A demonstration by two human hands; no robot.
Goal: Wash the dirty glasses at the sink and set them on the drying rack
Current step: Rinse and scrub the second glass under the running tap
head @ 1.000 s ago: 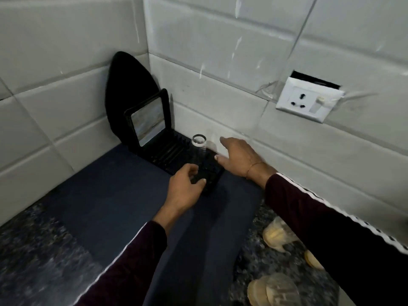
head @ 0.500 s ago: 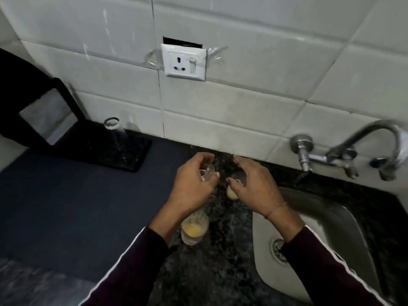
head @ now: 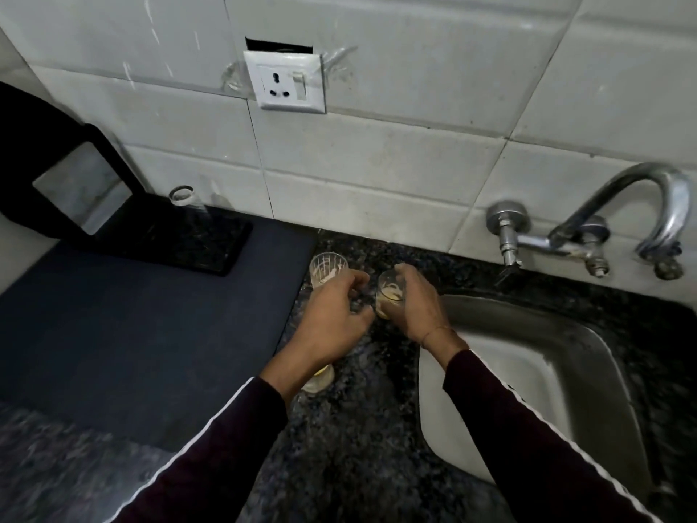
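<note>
On the speckled black granite counter (head: 358,428), at 9 o'clock of the steel sink (head: 588,371), I see the right hand (head: 416,309) gripping a milky-smeared clear glass (head: 390,296). Left hand (head: 332,318) fingers curled, grip unclear (second smeared glass (head: 327,268) just beyond). One clean inverted glass (head: 188,205) sits on the black drying rack (head: 181,243), 10 o'clock.

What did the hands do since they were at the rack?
Both hands left the rack and moved right to the dirty glasses. The right hand now grips one glass; the left hand reaches beside another. The clean glass stayed on the rack.
</note>
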